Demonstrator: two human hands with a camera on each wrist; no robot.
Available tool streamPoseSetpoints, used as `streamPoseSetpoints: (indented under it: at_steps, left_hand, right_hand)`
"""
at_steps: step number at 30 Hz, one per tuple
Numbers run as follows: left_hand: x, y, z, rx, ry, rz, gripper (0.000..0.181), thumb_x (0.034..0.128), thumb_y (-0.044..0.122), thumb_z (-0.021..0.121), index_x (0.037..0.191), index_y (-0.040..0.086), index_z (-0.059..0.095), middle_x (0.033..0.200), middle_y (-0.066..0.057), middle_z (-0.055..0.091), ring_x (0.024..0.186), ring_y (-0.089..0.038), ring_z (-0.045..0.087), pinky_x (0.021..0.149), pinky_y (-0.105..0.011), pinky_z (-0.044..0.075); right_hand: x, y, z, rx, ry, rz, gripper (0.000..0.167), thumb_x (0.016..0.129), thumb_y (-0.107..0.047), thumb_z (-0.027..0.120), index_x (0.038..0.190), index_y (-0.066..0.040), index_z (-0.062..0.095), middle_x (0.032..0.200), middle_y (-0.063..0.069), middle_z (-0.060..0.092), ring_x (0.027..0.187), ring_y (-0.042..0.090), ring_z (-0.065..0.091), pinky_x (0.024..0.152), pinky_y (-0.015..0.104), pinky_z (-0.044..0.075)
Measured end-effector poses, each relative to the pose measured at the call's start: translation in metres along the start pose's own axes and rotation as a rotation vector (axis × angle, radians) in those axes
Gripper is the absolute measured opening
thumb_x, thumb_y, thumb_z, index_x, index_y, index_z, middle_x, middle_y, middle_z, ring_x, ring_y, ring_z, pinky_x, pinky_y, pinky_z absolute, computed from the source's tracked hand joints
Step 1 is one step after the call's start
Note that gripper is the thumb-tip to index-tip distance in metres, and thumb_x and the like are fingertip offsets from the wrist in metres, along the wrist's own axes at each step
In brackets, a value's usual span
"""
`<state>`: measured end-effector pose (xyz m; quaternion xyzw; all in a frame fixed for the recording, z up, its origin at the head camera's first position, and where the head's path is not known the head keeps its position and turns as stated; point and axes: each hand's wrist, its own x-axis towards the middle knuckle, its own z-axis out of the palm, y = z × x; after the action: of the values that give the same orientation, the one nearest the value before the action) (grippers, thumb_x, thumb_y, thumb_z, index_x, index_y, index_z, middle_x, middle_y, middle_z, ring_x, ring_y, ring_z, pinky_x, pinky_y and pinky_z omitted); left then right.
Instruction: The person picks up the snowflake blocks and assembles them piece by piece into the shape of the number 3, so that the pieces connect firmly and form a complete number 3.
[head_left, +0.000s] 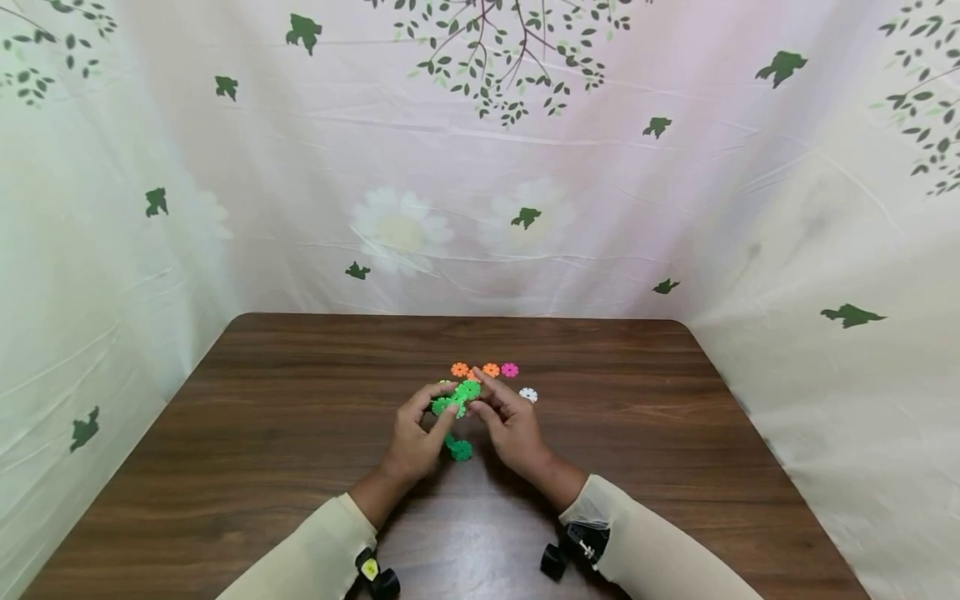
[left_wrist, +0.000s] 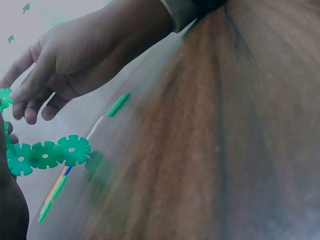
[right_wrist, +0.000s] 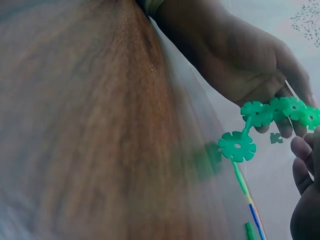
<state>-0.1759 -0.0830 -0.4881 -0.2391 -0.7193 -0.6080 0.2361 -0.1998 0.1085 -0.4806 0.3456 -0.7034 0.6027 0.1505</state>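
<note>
Several green notched discs [head_left: 468,389], joined in a chain, are held up between the two hands. The left hand [head_left: 412,440] grips the chain with thumb and fingers; in the right wrist view the chain [right_wrist: 257,114] runs across this hand [right_wrist: 250,65]. Close at the other side, the right hand [head_left: 520,433] has thumb and forefinger around the chain's end; the left wrist view shows its thumb on a green disc [left_wrist: 5,97] at the frame's edge. Lower green discs [left_wrist: 72,150] hang beneath the fingers, and one [head_left: 461,451] shows between the wrists.
On the brown table [head_left: 315,367] beyond the hands lie orange discs [head_left: 491,369], a pink disc [head_left: 510,369] and a white disc [head_left: 528,394]. Others are partly hidden behind the fingers. A patterned cloth [head_left: 450,167] stands around the table's back and sides.
</note>
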Motion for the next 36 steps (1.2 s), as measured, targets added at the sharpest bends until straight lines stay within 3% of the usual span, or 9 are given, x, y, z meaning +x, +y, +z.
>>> streamPoseSetpoints:
  at_steps: [4,7,11,16,21,26,36]
  left_hand:
    - [0.0,-0.001,-0.002,0.001,0.02,-0.048,0.033,0.1042,-0.004,0.066,0.138,-0.004,0.068,0.126,-0.021,0.075,0.11,-0.018,0.07,0.089,-0.021,0.058]
    - [0.001,-0.003,-0.003,-0.002,0.018,-0.061,0.035,0.1052,-0.004,0.065,0.14,-0.003,0.066,0.126,-0.021,0.073,0.111,-0.018,0.069,0.09,-0.02,0.057]
    - [0.002,-0.003,-0.005,0.01,0.016,-0.054,0.038,0.1025,-0.008,0.065,0.14,-0.001,0.068,0.123,-0.02,0.073,0.109,-0.011,0.067,0.087,-0.022,0.058]
    - [0.004,-0.003,-0.008,0.038,0.019,-0.035,0.042,0.0996,-0.01,0.068,0.141,0.001,0.068,0.118,-0.019,0.072,0.103,-0.005,0.063,0.074,-0.027,0.058]
    - [0.005,-0.006,-0.011,0.053,0.014,-0.026,0.042,0.1016,-0.005,0.069,0.143,0.001,0.067,0.115,-0.018,0.072,0.103,-0.011,0.064,0.076,-0.024,0.057]
    - [0.006,-0.008,-0.014,0.053,0.001,-0.022,0.043,0.1021,-0.006,0.068,0.145,0.001,0.066,0.117,-0.018,0.072,0.104,-0.017,0.066,0.082,-0.021,0.056]
    - [0.005,-0.009,-0.014,0.046,0.001,0.016,0.039,0.1032,-0.002,0.068,0.142,-0.008,0.064,0.115,-0.019,0.071,0.101,-0.029,0.068,0.083,-0.021,0.056]
  right_hand:
    - [0.002,0.001,0.0,-0.007,-0.005,0.031,0.061,0.099,0.011,0.069,0.157,0.01,0.049,0.1,0.032,0.072,0.086,0.048,0.072,0.077,0.048,0.065]
    - [0.003,0.002,-0.001,-0.031,-0.014,0.068,0.062,0.098,0.012,0.07,0.156,0.008,0.051,0.104,0.029,0.073,0.089,0.045,0.072,0.078,0.038,0.064]
    - [0.005,0.002,-0.004,-0.078,-0.035,0.141,0.06,0.098,0.011,0.071,0.155,0.005,0.054,0.107,0.024,0.073,0.094,0.04,0.074,0.081,0.027,0.06]
    - [0.011,0.003,-0.005,-0.151,-0.09,0.243,0.055,0.098,0.009,0.073,0.151,0.004,0.059,0.11,0.021,0.074,0.1,0.035,0.073,0.083,0.029,0.06]
    - [0.02,0.007,-0.001,-0.222,-0.143,0.297,0.047,0.096,0.008,0.076,0.142,0.007,0.065,0.114,0.023,0.073,0.103,0.032,0.072,0.086,0.032,0.061]
    - [0.027,0.012,0.002,-0.301,-0.179,0.309,0.033,0.094,0.005,0.081,0.126,0.003,0.074,0.112,0.02,0.076,0.098,0.029,0.073,0.086,0.037,0.063]
    - [0.026,0.017,0.001,-0.327,-0.258,0.362,0.025,0.096,-0.001,0.081,0.121,0.001,0.078,0.111,0.015,0.075,0.093,0.02,0.069,0.079,0.027,0.057]
